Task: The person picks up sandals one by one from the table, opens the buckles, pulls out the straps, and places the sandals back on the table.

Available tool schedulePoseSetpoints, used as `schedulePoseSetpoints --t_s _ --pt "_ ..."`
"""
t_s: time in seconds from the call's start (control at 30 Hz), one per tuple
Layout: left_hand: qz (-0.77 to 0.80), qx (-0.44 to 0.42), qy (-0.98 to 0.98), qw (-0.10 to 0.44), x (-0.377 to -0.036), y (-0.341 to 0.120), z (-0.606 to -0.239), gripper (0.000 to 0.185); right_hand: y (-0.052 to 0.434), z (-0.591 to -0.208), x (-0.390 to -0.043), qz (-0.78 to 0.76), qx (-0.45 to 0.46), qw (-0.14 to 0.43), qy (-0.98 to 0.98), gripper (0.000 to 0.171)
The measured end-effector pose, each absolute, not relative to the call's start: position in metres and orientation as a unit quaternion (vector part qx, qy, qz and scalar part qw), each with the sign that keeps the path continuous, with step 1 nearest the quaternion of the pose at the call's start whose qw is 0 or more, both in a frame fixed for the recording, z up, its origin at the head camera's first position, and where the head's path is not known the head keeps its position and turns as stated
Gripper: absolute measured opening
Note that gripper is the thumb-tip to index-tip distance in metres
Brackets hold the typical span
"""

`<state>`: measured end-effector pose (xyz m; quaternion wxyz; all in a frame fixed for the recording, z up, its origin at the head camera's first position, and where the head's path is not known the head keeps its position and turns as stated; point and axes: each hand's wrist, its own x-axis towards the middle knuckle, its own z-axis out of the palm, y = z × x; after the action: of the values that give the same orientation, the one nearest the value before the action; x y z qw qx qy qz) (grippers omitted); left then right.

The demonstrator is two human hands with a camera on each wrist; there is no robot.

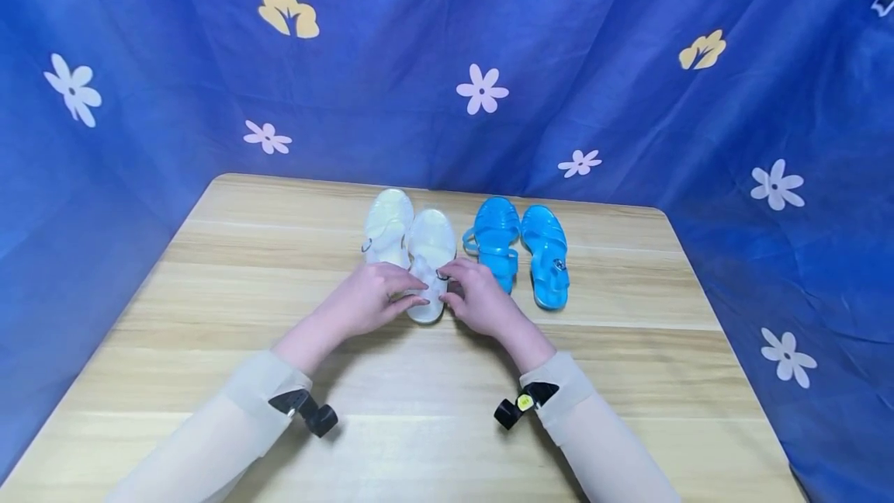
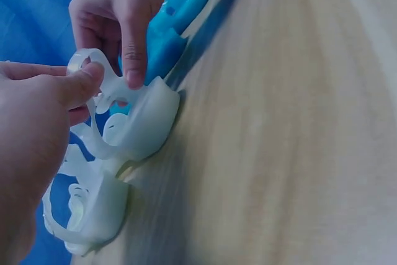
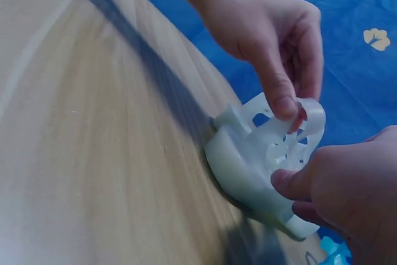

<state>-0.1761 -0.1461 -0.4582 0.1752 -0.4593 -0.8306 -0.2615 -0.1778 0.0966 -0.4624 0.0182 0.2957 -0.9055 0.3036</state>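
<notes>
Sandal, white, on table, toward twelve o'clock from its middle. Left hand, at the sandal's eight o'clock: fingers pinching its strap. Right hand, at four o'clock: fingers grasping the sandal near its buckle. White mate: just beside, at ten o'clock. Blue sandals, two: between two and three o'clock. Backdrop: blue, flowered cloth.

Way through for us: lower centre, over the table, between the sleeves; more room at middle left and middle right. Mid-frame, left hand and right hand bar the near end of the white sandals. Blue sandals hem us in right of centre; curtain walls off the top.
</notes>
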Motion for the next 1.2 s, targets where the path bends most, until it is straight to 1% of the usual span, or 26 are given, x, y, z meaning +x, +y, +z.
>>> schedulePoseSetpoints --t_s 0.2,0.5,0.93,1.2 --pt "-0.294 -0.448 -0.829 0.161 -0.160 -0.147 -0.462 0.021 0.107 -0.472 -0.171 0.379 0.291 0.013 -0.879 0.038" --pt "-0.332 -0.443 -0.821 0.139 -0.143 -0.146 -0.466 0.021 0.117 -0.478 -0.154 0.420 0.295 0.003 -0.858 0.039" --pt "-0.352 -0.470 -0.796 0.149 -0.121 -0.145 -0.473 0.021 0.125 -0.483 -0.131 0.431 0.302 -0.005 -0.851 0.042" --pt "-0.357 -0.477 -0.787 0.156 -0.108 -0.144 -0.471 0.022 0.128 -0.485 -0.119 0.435 0.304 -0.006 -0.848 0.043"
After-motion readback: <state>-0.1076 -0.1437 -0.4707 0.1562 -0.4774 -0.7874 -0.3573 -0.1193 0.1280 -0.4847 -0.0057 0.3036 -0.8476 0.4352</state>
